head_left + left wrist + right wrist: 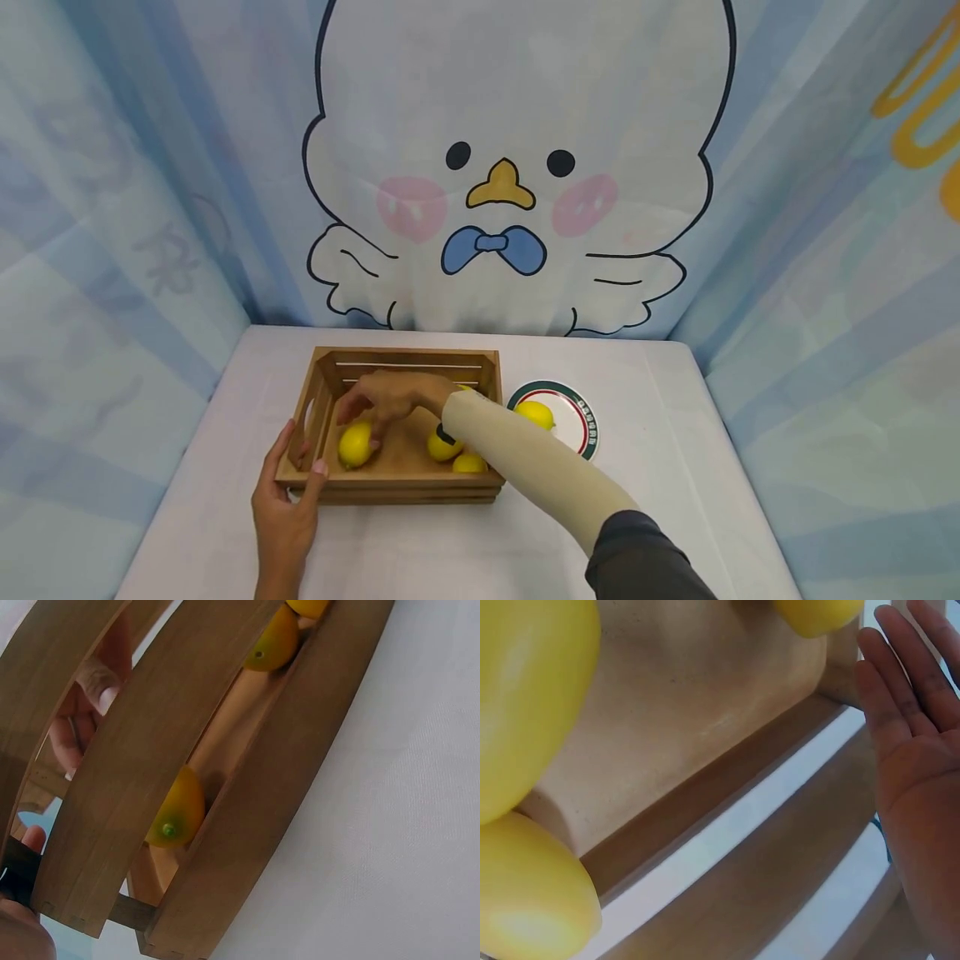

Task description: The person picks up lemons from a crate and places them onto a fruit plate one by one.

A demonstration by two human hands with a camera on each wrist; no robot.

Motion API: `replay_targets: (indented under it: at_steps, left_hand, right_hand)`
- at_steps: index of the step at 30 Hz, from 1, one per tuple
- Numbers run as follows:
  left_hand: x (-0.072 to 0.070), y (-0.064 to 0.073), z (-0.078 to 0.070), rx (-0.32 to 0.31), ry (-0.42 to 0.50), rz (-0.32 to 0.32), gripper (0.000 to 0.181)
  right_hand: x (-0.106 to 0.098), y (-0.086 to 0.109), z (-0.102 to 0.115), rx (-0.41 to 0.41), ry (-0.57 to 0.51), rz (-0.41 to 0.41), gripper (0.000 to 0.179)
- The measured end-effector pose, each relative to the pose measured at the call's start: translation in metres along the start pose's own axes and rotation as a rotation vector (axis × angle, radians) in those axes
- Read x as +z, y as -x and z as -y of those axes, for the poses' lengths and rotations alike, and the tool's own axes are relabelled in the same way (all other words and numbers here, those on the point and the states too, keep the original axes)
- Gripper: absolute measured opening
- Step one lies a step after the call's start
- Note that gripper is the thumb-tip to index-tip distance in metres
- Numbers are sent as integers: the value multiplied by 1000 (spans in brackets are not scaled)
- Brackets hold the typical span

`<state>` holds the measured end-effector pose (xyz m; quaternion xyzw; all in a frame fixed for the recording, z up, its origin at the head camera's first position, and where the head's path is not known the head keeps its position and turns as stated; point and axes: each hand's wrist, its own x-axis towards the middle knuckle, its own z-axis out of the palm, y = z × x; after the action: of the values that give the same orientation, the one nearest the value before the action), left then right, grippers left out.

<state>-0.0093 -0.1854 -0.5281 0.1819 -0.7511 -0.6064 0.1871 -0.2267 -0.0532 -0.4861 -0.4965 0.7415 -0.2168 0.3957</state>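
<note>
Gripping crate at near left corner: left hand, thumb on rim. Crate on counter; lemons at right end. Left lemon inside, probably light, firm, slick-skinned, apt to roll; best held round its middle. Plate outside, right of crate, bearing another lemon. Right hand just above left lemon, fingers loosely extended, nothing held; contact unclear. Chick-print cloth behind.

a booth-like setting: drapes (one bird-printed) hang around a white table.
</note>
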Motion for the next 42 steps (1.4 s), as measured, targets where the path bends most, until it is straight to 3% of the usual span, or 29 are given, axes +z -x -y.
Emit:
replay_targets:
  at_steps: [7, 20, 31, 36, 42]
  left_hand:
    - [0, 0, 1, 2, -2, -5, 69]
    - [2, -1, 1, 7, 18, -3, 70]
    - [1, 0, 3, 23, 12, -8, 70]
    - [1, 0, 4, 26, 15, -12, 70]
    - [1, 1, 2, 17, 19, -12, 70]
  right_hand:
    - [7, -8, -2, 15, 64, -4, 54]
    - [12, -11, 2, 97, 197, -114, 38]
    - [26, -16, -1, 133, 262, -66, 46]
    - [30, -21, -4, 102, 273, -75, 49]
    - [34, -24, -4, 59, 215, -41, 52]
